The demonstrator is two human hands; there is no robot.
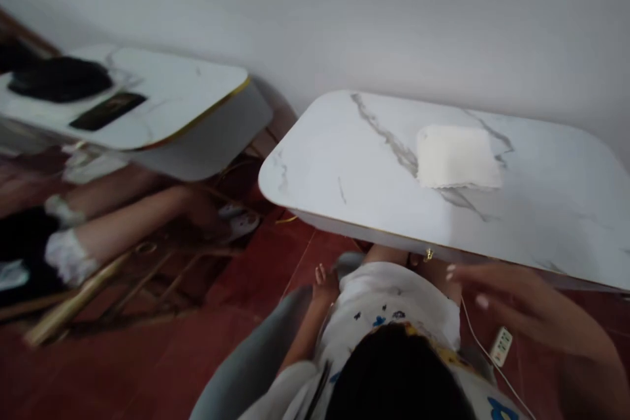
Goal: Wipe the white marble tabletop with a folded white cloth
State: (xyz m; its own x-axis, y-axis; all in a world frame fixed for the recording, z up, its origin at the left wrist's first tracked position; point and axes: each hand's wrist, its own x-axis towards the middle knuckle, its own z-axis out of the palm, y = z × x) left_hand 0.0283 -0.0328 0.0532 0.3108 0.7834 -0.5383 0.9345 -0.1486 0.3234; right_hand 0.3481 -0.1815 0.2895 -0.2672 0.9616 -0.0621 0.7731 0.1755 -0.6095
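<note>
My right hand (512, 302) reaches in from the right, blurred, just below the front edge of the marble-patterned table (319, 164). Its fingers stretch toward the left, with the thumb apart and nothing visible between them. My left hand is outside the picture. On the table lies a white, square stack of what looks like tissue or paper (457, 157), with nobody touching it. Directly in front of me sits another person in a white printed shirt (388, 295); that person's own hand (325, 285) rests by their side.
A second marble-patterned table (182, 88) at the left bears a black bag-like thing (62, 79) and a dark phone-like slab (108, 111). Another person's legs (132, 216) and a wooden chair (83, 302) are below. A power strip (502, 346) with a white cable lies on the red floor.
</note>
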